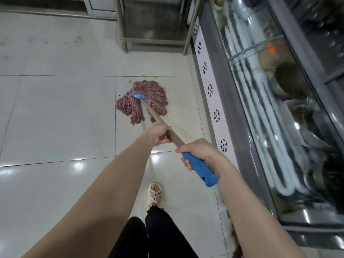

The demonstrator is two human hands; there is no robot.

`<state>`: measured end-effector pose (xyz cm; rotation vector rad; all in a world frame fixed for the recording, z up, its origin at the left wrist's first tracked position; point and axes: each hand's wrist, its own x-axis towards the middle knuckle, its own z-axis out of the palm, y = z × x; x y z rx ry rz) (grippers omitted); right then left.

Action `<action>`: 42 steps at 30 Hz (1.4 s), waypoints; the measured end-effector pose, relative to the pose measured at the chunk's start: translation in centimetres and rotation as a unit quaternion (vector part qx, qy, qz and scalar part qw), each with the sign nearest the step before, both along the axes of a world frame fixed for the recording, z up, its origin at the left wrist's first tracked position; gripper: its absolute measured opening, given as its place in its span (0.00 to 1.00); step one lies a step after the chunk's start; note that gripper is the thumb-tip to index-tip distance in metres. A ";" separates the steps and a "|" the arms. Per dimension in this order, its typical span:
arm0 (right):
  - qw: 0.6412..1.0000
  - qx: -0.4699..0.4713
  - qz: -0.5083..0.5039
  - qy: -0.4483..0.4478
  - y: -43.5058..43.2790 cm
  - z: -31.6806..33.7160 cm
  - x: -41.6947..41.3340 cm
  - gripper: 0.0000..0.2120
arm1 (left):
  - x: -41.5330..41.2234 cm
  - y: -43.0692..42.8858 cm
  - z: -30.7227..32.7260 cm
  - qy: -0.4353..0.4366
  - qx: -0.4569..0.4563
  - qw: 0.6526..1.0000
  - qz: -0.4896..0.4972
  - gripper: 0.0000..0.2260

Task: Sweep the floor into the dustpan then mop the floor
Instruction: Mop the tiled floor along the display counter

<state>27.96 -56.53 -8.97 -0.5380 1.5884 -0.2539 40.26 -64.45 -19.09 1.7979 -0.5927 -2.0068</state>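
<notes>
The left hand, just below the centre of the frame, is curled tightly round the bare metal shaft of a mop. The right hand, lower and to the right, wraps its fingers round the ribbed blue plastic grip at the shaft's top end. The flared butt of that grip sticks out past the wrist.

The thin, dull grey shaft slants up and left to a blue plastic clamp. From the clamp the mop head fans out flat on the floor, a shaggy mass of pinkish-red twisted cotton strings, slightly above the centre of the frame.

The floor is large, glossy, pale grey tiles with thin dark grout lines, and it throws back ceiling lights at lower left. Small yellow-green specks lie at upper left, and more sit just beside the mop head.

At bottom centre a foot in a cream woven sandal shows below black trousers.

Along the right side runs a glass-fronted display chiller with frosted white coils behind the glass. Its base carries a white strip printed with black snowflakes. At top centre stand the stainless steel legs of a table or rack.
</notes>
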 end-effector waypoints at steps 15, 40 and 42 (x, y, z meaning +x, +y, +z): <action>0.991 0.023 0.116 -0.067 -12.9 -1.6 17.9 0.10 | 20.4 -10.2 -1.1 -0.064 0.023 0.993 0.097 0.08; 0.986 -0.011 -0.166 -0.027 -10.1 -1.8 3.1 0.05 | 0.3 -14.5 -3.2 -0.009 -0.020 0.995 -0.094 0.03; 0.977 -0.012 -0.210 -0.021 -8.6 -1.9 0.8 0.05 | -3.8 -13.7 -3.3 0.005 -0.018 0.990 -0.138 0.04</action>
